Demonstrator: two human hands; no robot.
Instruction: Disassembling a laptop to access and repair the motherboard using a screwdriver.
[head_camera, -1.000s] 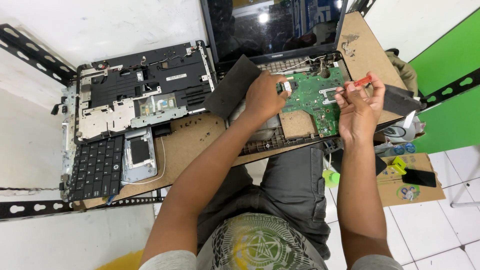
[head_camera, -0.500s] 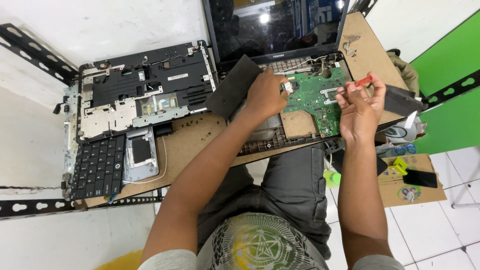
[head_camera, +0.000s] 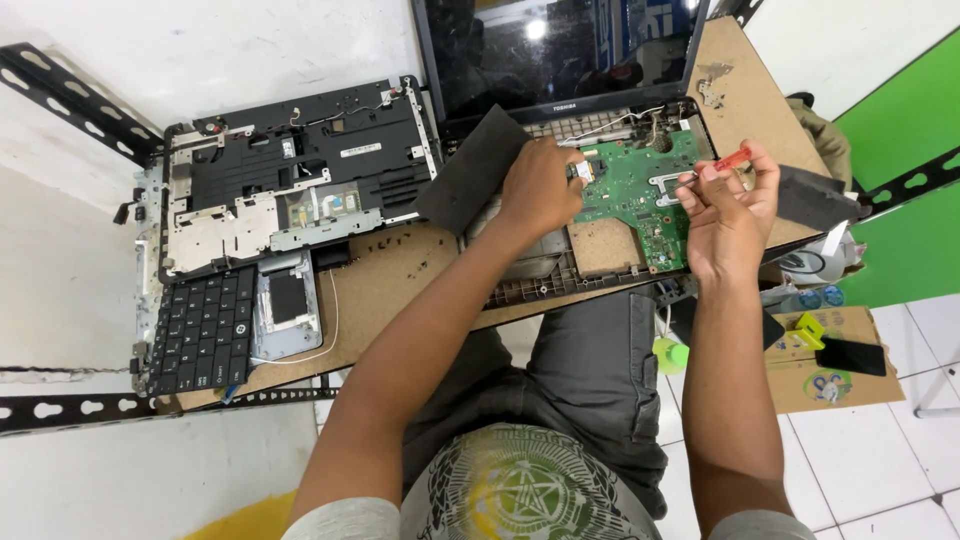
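While the right hand (head_camera: 728, 212) pinches a small screwdriver with a red handle (head_camera: 732, 157) between its fingertips, the left hand (head_camera: 540, 188) is closed on the left edge of the green circuit board (head_camera: 640, 190), the fingers curled over a small part there; I cannot tell exactly what that part is. Both hands are near the centre right of the frame, apart from each other, with the board between them. The board sits inside the open laptop base (head_camera: 560, 270), just below the dark screen (head_camera: 560, 50) at the top centre, so it is not lifted out yet, and the screwdriver tip is at its right edge.

As a judgement, the taking apart is well advanced. The black top cover (head_camera: 300, 180) lies removed in the upper left of the frame, turned with its inner side up. The keyboard (head_camera: 195, 335) lies below it at the left, and a silver touchpad panel (head_camera: 285, 300) is just beside the keyboard. A dark foam sheet (head_camera: 470, 165) rests tilted between the cover and the base. What seems to be left is to free the board from the base; the screen is attached to it too. All these parts lie on a brown work board (head_camera: 380, 290).
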